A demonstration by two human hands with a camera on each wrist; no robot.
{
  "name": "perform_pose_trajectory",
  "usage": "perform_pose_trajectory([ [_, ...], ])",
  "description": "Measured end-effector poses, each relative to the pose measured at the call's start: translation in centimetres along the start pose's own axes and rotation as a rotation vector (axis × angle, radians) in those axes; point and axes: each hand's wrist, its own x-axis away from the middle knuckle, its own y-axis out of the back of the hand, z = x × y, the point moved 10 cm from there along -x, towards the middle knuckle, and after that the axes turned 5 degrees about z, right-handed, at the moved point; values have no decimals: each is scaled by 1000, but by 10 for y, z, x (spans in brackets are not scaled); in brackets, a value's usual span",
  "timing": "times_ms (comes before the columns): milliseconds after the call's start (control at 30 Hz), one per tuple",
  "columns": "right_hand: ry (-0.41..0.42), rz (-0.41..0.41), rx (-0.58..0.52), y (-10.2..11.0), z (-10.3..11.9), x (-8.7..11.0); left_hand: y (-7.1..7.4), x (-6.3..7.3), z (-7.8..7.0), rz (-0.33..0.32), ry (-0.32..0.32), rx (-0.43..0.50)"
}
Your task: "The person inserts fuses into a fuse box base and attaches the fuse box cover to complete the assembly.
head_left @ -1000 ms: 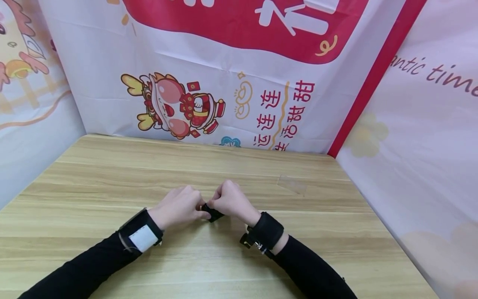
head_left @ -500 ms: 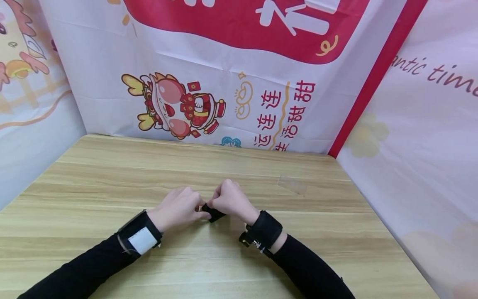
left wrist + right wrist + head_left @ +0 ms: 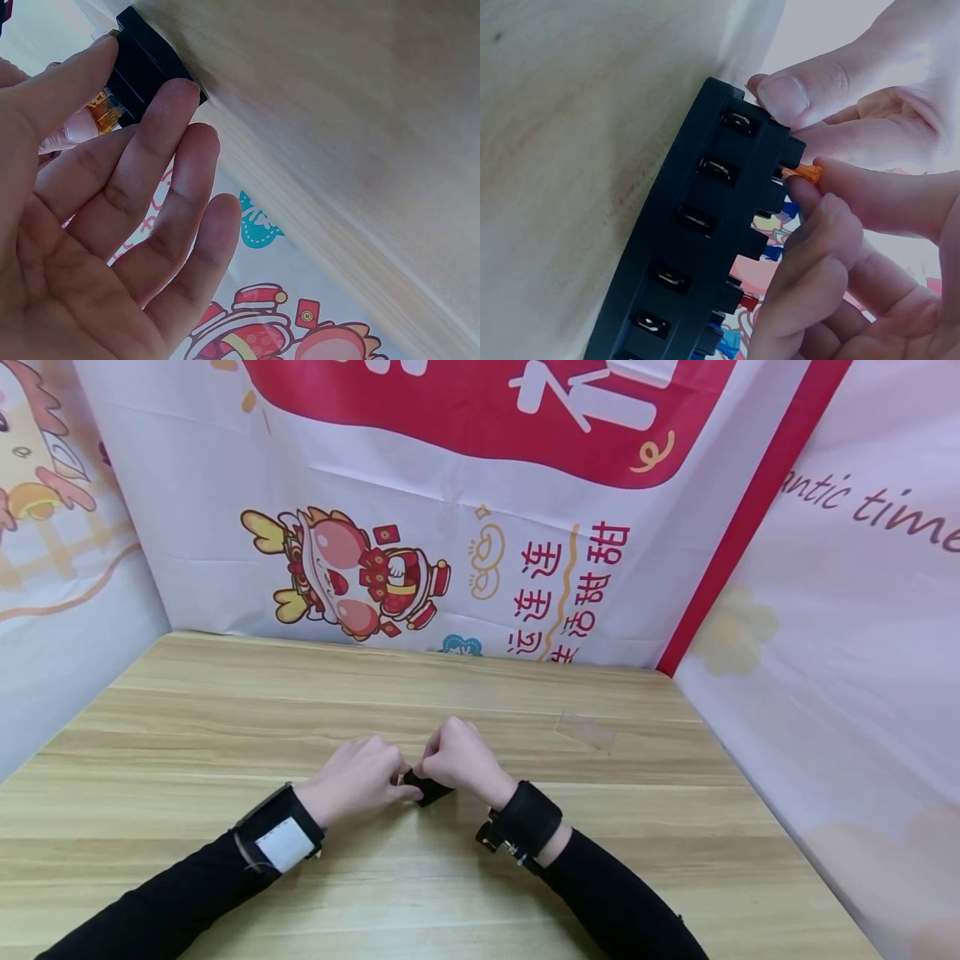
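Note:
A black blade fuse block [image 3: 429,788] stands on the wooden table, with a row of metal terminals along its side in the right wrist view. My left hand [image 3: 362,777] steadies its end, thumb [image 3: 784,97] on one face and fingertips [image 3: 180,94] on the other. My right hand [image 3: 459,758] pinches an orange blade fuse [image 3: 808,173] between thumb and finger, at the socket nearest the left hand. Farther along the block sit blue fuses [image 3: 789,210] and a red fuse [image 3: 748,302]. The block's far end is cut off in the right wrist view.
A thin clear plastic piece [image 3: 587,732] lies on the wooden table [image 3: 225,710], right of the hands. A printed cloth [image 3: 420,477] hangs along the table's back edge, and more cloth [image 3: 840,610] hangs at the right side.
The right hand and its wrist have shifted very slightly left. Both hands keep the same hold on the fuse block and the orange fuse.

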Motion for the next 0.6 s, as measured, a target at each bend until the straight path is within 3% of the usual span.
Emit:
perform_pose_trajectory([
  [600,-58,21,117,0,2,1,-1,0,1,2,-12,-3],
])
